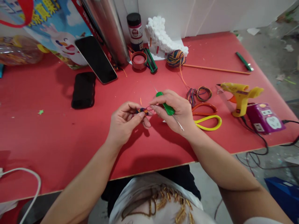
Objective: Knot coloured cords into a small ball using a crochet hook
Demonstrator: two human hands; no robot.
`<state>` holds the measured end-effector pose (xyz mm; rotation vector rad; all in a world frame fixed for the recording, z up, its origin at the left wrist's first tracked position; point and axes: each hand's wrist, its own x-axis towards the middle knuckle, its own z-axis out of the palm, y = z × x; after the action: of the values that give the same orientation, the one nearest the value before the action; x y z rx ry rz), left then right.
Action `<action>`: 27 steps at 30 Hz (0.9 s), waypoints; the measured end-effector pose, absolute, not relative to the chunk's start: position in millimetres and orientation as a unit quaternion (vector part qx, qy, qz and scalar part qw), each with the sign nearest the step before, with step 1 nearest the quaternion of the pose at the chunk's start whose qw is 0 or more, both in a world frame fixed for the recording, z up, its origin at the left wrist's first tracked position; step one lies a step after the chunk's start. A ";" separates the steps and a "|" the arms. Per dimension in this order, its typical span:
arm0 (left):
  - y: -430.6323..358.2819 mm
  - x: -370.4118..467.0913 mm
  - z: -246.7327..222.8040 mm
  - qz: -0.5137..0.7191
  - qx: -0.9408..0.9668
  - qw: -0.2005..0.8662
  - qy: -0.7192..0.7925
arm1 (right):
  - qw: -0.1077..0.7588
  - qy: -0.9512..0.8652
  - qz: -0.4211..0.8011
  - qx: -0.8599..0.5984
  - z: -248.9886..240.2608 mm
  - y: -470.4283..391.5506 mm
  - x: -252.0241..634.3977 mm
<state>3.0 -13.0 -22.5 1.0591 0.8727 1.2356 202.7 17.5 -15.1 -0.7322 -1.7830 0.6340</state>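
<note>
My left hand (127, 120) pinches a small dark, multicoloured yarn piece (142, 110) between thumb and fingers. To its right, my right hand (175, 110) holds a green-handled crochet hook (168, 105) slanting across the palm. Its thumb and index fingertips meet at a thin strand of yarn that runs to the small piece. Beyond my right hand lie loose yarn coils (203, 93), and a strand leads from them to a multicoloured yarn ball (176, 58). Scissors with orange and yellow handles (211, 123) lie partly under my right hand.
On the red table (58, 149) are two phones (83, 90) at the left, a steel bottle (109, 31), a dark jar (135, 32) and a white model (158, 37) at the back. A yellow glue gun (243, 96) and purple power block (266, 118) stand right, with cables over the edge.
</note>
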 end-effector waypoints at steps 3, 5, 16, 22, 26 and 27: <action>-13.5 3.2 -22.6 0.529 0.457 0.609 0.374 | 0.530 -0.743 0.256 -0.318 -15.9 17.2 203.3; -13.6 3.3 -23.1 0.529 0.459 0.608 0.373 | 0.532 -0.743 0.256 -0.315 -16.0 17.4 204.0; -10.7 3.8 -22.0 0.544 0.432 0.606 0.388 | 0.544 -0.680 0.308 -0.384 -20.3 24.0 205.2; -1.9 1.4 -18.2 0.587 0.362 0.603 0.401 | 0.650 -0.477 0.375 -0.457 -12.2 49.2 234.6; 1.9 -1.5 -19.3 0.602 0.357 0.579 0.418 | 0.693 -0.411 0.373 -0.461 0.2 52.3 244.2; 2.2 -1.6 -19.6 0.604 0.356 0.574 0.423 | 0.694 -0.409 0.372 -0.462 2.2 48.5 241.6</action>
<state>-1.6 2.2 -19.6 0.8352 0.9919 1.4148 241.6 48.5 2.2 -1.0308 -0.9140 0.8297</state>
